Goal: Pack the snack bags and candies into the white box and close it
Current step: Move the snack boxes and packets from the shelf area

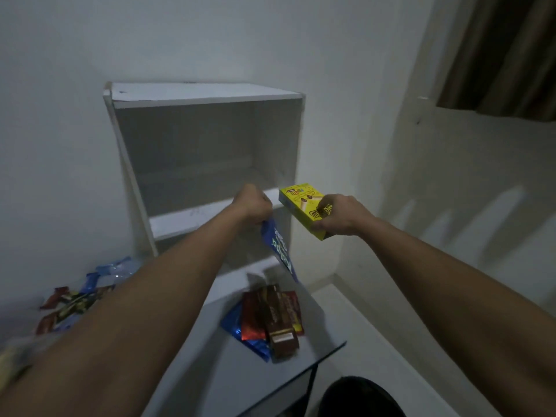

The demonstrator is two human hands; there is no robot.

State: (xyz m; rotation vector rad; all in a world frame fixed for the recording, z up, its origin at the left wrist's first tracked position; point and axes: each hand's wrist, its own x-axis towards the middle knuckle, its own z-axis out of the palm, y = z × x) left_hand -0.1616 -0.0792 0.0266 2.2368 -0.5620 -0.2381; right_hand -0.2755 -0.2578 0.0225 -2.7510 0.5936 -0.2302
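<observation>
While my left hand (pixel 255 206) is pinching the limp blue snack bag (pixel 278 249) by its top edge (slippery foil), my right hand (pixel 340 216) is gripping the stiff yellow box (pixel 301 206) across its end

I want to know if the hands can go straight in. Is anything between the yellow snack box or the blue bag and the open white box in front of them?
Nothing visible blocks them. The right hand holds the yellow snack box and the left hand grips the blue bag right at the open front of the white box, whose shelf looks bare.
</observation>
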